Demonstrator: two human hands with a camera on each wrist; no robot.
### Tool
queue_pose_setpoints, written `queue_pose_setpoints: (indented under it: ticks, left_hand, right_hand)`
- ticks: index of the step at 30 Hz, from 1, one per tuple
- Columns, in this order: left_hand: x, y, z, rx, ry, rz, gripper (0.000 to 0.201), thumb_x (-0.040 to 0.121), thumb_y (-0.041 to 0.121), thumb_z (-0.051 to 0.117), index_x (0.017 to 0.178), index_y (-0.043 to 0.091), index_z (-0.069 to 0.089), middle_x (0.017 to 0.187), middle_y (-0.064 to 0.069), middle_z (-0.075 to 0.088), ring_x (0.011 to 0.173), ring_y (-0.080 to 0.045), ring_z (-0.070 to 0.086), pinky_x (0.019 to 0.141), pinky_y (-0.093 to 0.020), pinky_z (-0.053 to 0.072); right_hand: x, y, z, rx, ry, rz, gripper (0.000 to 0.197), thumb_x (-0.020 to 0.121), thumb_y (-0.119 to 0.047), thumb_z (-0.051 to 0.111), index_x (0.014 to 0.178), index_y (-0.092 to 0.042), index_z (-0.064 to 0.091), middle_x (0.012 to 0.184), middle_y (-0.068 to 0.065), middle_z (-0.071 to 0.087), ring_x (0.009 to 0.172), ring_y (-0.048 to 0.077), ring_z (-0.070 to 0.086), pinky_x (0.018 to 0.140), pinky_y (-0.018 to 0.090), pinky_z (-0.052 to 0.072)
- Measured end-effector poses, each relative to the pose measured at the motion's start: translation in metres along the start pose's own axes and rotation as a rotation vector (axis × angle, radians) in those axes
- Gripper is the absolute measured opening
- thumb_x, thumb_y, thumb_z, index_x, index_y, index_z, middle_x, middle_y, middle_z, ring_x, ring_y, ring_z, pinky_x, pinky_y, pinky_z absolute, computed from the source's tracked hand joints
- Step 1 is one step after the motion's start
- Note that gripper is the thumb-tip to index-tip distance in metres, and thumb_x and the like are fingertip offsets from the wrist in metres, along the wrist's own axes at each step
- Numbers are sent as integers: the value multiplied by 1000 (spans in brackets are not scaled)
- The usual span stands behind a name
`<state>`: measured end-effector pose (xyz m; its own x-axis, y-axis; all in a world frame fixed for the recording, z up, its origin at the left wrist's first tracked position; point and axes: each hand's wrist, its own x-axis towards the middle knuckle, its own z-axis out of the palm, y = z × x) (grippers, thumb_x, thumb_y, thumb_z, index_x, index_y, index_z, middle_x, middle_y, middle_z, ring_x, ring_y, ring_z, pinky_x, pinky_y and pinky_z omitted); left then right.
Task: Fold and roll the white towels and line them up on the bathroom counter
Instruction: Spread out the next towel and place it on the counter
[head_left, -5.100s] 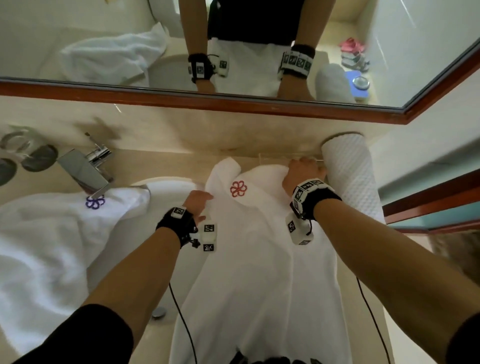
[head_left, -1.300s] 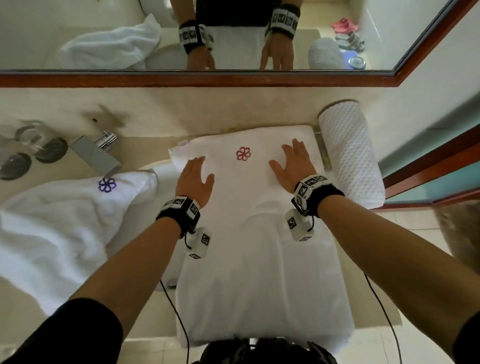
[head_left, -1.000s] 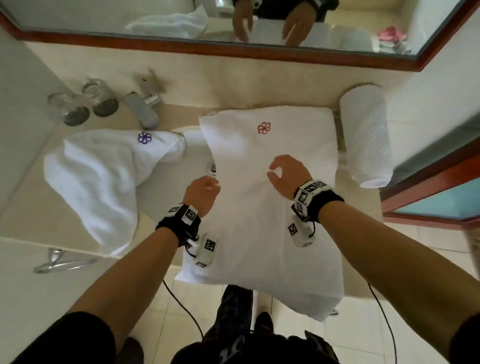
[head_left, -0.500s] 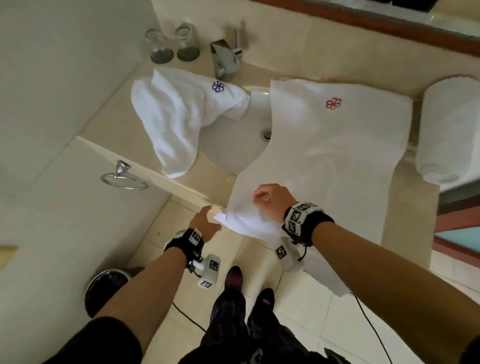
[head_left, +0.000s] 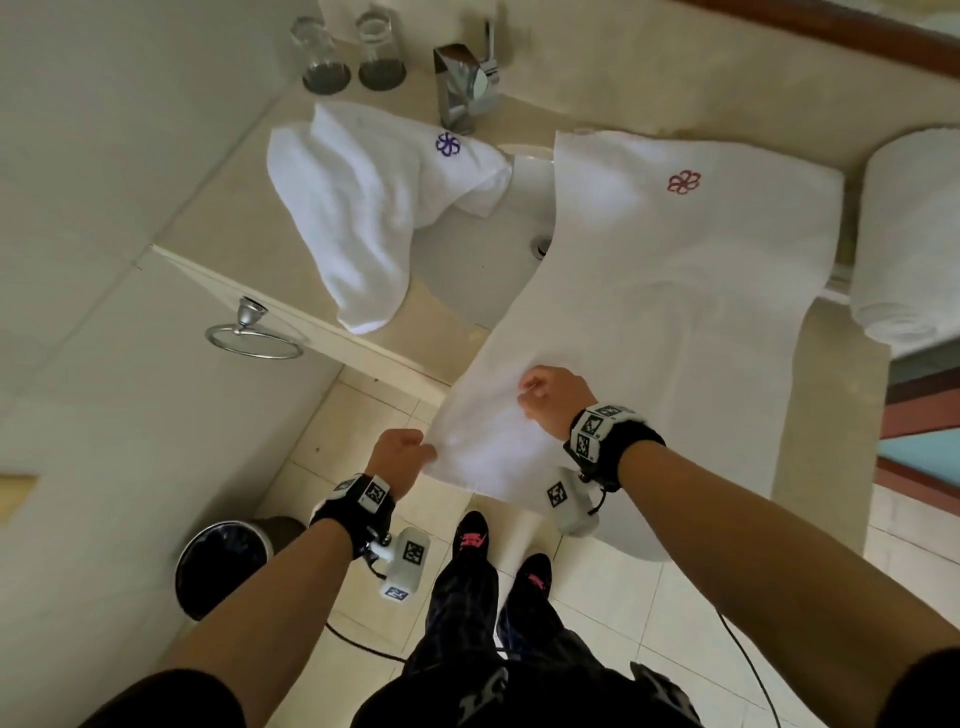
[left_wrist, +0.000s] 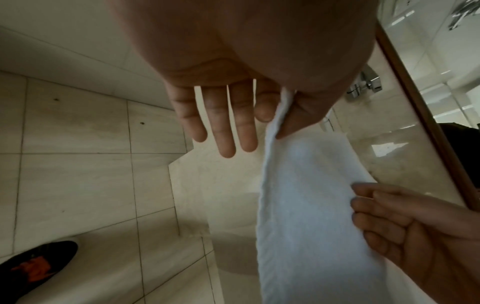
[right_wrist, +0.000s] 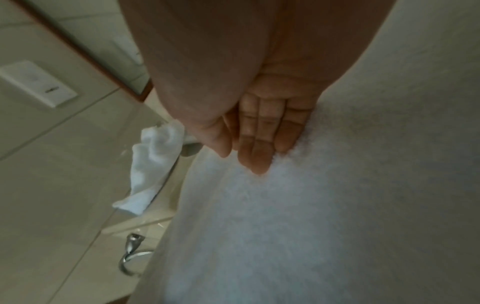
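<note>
A white towel with a red flower (head_left: 675, 270) lies folded lengthwise across the counter (head_left: 831, 389) and part of the sink. Its near end hangs past the counter's front edge. My left hand (head_left: 410, 452) pinches the near left corner between thumb and forefinger (left_wrist: 265, 111), with the other fingers straight. My right hand (head_left: 540, 395) grips the same end a little further right, its fingers (left_wrist: 369, 205) curled over the towel's edge (left_wrist: 306, 205). In the right wrist view the fingers (right_wrist: 257, 144) lie against the towel (right_wrist: 311, 226).
A loose white towel with a purple flower (head_left: 363, 208) lies left of the sink (head_left: 483, 270). A rolled towel (head_left: 909, 234) lies at the counter's right end. The faucet (head_left: 465, 83) and two glasses (head_left: 324, 57) stand at the back. Below are a towel ring (head_left: 249, 332) and a bin (head_left: 228, 561).
Both hands drew back from the towel's middle to its near end over the counter edge and took hold of it. My left hand has just reached the corner. My view tipped down and left.
</note>
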<state>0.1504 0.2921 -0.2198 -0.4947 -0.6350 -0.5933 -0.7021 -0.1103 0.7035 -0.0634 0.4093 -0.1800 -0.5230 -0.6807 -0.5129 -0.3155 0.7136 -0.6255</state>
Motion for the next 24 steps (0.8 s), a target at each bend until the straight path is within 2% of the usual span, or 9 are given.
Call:
queue_pose_setpoints:
  ticks: [4, 8, 12, 14, 16, 18, 20, 22, 24]
  left_hand:
    - [-23, 14, -4, -4, -12, 95, 21, 53, 20, 57, 47, 14, 37, 50, 3, 30, 50, -15, 28, 52, -24, 19]
    - [-51, 17, 7, -44, 25, 188, 10, 54, 21, 56, 51, 19, 47, 53, 6, 40, 53, -13, 38, 55, -24, 25]
    - [-74, 7, 13, 104, 100, 348, 8, 65, 17, 63, 70, 10, 62, 87, 10, 58, 70, -11, 51, 61, -21, 36]
    - [-82, 8, 16, 257, 63, 481, 13, 69, 21, 63, 70, 8, 64, 112, 9, 58, 79, -6, 54, 70, -23, 42]
    - [-85, 13, 21, 347, 7, 565, 16, 75, 24, 65, 67, 10, 64, 131, 9, 52, 98, -6, 54, 82, -25, 44]
    - [-83, 19, 32, 323, -34, 578, 15, 82, 22, 69, 74, 10, 69, 135, 10, 51, 105, -6, 54, 87, -27, 46]
    - [-82, 28, 44, 121, -100, 535, 7, 82, 20, 73, 79, 14, 71, 131, 6, 56, 103, -14, 61, 90, -40, 52]
    - [-84, 40, 55, -95, -162, 450, 10, 76, 18, 77, 78, 14, 68, 126, -1, 61, 107, -20, 63, 96, -48, 49]
    - [-87, 47, 63, -152, -227, 407, 6, 67, 21, 74, 71, 20, 71, 133, 0, 57, 118, -14, 56, 103, -36, 42]
  right_hand:
    - [-13, -12, 9, -102, -52, -6, 25, 87, -24, 58, 110, -20, 65, 104, -4, 63, 96, 19, 60, 80, 23, 43]
    - [-30, -11, 22, -171, -73, -49, 21, 85, -30, 60, 104, -21, 64, 108, -4, 66, 100, 20, 62, 79, 23, 42]
    - [-49, -17, 26, -137, -6, -96, 26, 85, -46, 61, 93, -21, 63, 96, -3, 68, 90, 20, 63, 75, 28, 47]
    - [-63, -28, 25, -102, 41, -98, 38, 84, -58, 58, 80, -20, 56, 79, -3, 64, 76, 20, 61, 65, 29, 44]
    - [-75, -41, 25, 1, 47, -38, 49, 76, -66, 62, 78, -18, 54, 72, 0, 66, 68, 21, 64, 60, 32, 52]
    - [-86, -49, 23, 149, -18, 65, 47, 75, -58, 68, 87, -14, 58, 73, 5, 71, 68, 23, 71, 61, 35, 61]
    - [-97, -47, 19, 304, -74, 160, 40, 82, -46, 70, 97, -10, 59, 83, 8, 71, 74, 24, 72, 62, 36, 62]
    - [-109, -37, 14, 474, -94, 236, 41, 85, -42, 69, 104, -8, 61, 94, 9, 68, 81, 25, 71, 63, 35, 61]
    - [-122, -27, 11, 608, -91, 283, 40, 86, -35, 71, 107, -2, 62, 98, 14, 69, 83, 27, 70, 68, 37, 61]
